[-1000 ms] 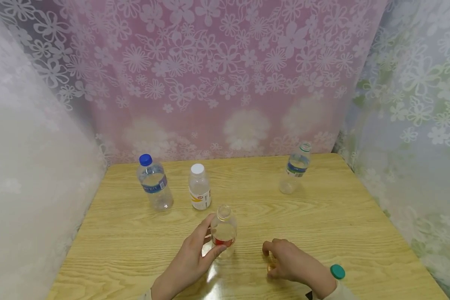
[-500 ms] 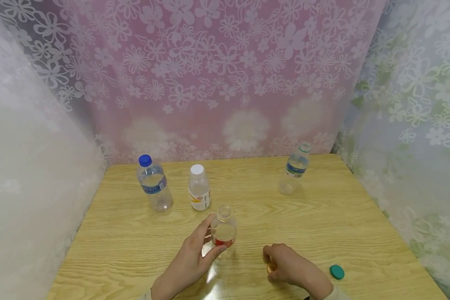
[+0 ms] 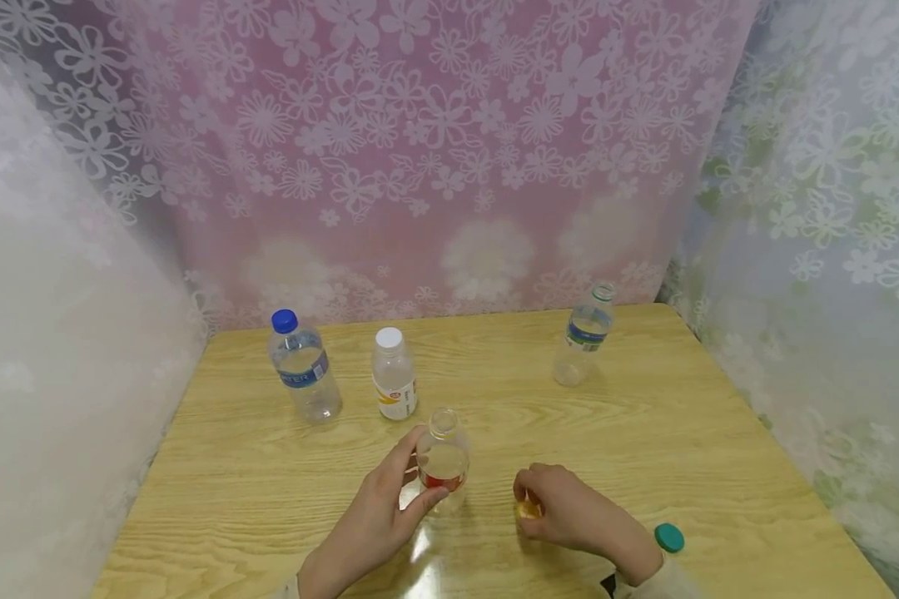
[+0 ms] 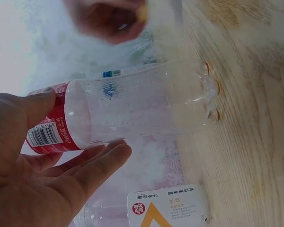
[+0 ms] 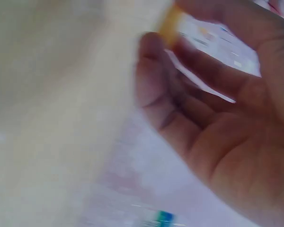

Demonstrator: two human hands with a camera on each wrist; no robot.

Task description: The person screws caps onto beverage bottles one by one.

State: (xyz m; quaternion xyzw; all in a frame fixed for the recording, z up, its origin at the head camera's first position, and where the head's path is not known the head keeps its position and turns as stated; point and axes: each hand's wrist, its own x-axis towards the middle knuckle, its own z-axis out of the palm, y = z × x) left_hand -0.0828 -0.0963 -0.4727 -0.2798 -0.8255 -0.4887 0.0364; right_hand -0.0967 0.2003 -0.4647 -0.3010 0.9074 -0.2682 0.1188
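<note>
A clear plastic bottle (image 3: 444,457) with a red label and no cap stands upright on the table in front of me. My left hand (image 3: 382,503) grips it round the label from the left. In the left wrist view the red label (image 4: 52,120) shows a barcode, with my thumb on one side and fingers on the other. To the right of the bottle, my right hand (image 3: 569,512) pinches a yellow bottle cap (image 3: 528,507) between thumb and fingers. The cap (image 5: 170,26) appears blurred at the fingertips in the right wrist view.
Behind the left hand stand a blue-capped water bottle (image 3: 305,370) and a white-capped bottle (image 3: 394,378). An uncapped bottle (image 3: 584,337) with a blue-green label is at the back right. A green cap (image 3: 669,537) lies beside the right forearm. Floral curtains (image 3: 457,166) enclose the wooden table (image 3: 494,358).
My right hand has pinched the yellow cap, lifted it slightly and shifted a little toward the bottle. The left hand keeps its grip on the bottle. The head view has shifted slightly.
</note>
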